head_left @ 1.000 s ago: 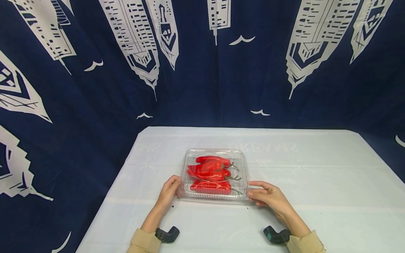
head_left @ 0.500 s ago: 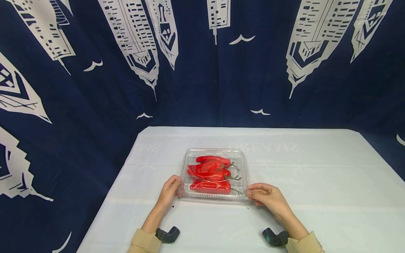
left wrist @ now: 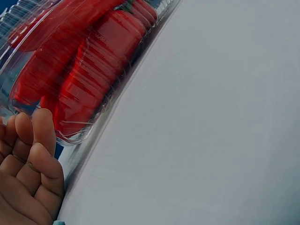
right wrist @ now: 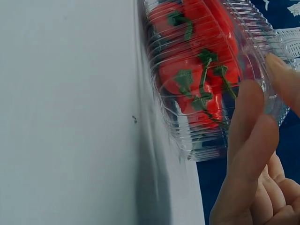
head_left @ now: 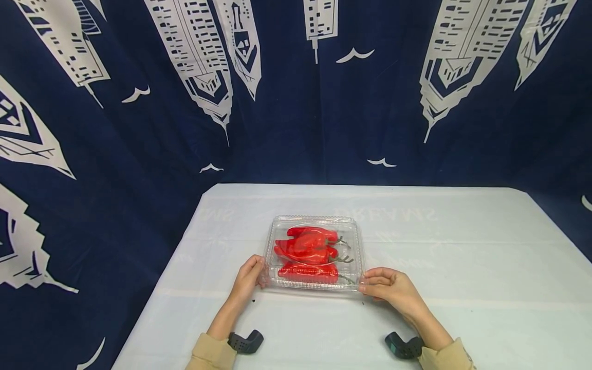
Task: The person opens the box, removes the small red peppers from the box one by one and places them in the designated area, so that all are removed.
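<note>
A clear plastic clamshell container (head_left: 347, 225) lies on the white table in the head view, its lid down. Inside it are several red peppers (head_left: 309, 273) with green stems (right wrist: 204, 79), arranged one behind another. At the container's near left corner, my left hand (head_left: 247, 277) holds the side; curled fingers (left wrist: 43, 131) meet the plastic in the left wrist view, while the thumb is hidden there. My right hand (head_left: 393, 289) pinches the near right corner, thumb on one side of the rim and fingertips on the other, as the right wrist view shows.
The white table (head_left: 462, 246) extends around the container. Small dark specks (head_left: 253, 300) dot its surface. Behind and to the left hangs a dark blue cloth (head_left: 287, 139) with white building prints. Dark bands (head_left: 246, 342) sit on both wrists.
My right hand's fingers have shifted slightly along the container's near right corner, the index and thumb now drawn closer to the rim. The left hand and the container stay in place.
</note>
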The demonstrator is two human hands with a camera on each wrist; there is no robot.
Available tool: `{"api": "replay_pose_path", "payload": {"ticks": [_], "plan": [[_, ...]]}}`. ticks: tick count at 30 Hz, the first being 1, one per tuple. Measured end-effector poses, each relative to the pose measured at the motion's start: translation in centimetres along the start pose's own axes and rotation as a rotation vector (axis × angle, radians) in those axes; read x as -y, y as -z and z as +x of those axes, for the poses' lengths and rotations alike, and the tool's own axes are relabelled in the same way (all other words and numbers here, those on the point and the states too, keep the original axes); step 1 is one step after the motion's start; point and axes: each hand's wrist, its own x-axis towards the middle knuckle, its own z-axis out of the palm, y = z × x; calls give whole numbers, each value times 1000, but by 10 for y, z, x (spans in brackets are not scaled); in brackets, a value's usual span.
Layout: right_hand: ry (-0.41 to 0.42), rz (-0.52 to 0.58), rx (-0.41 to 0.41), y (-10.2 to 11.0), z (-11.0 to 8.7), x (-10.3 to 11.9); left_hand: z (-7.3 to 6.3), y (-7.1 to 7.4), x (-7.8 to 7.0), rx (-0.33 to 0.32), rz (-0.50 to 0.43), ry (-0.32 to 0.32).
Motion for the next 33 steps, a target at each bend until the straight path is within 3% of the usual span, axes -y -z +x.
{"api": "replay_pose_path", "payload": {"ticks": [6,10,23,33], "plan": [[-11,4,-37,-3,-1,0,8,4,21,-2,-6,-2],[-31,37,-78,-6,-1,1,10,5,26,-13,0,-6],[-81,35,-198,-9,-1,-1,11,3,25,-32,12,15],[-4,25,-193,-13,1,-4,10,5,25,-26,-12,-4]]}}
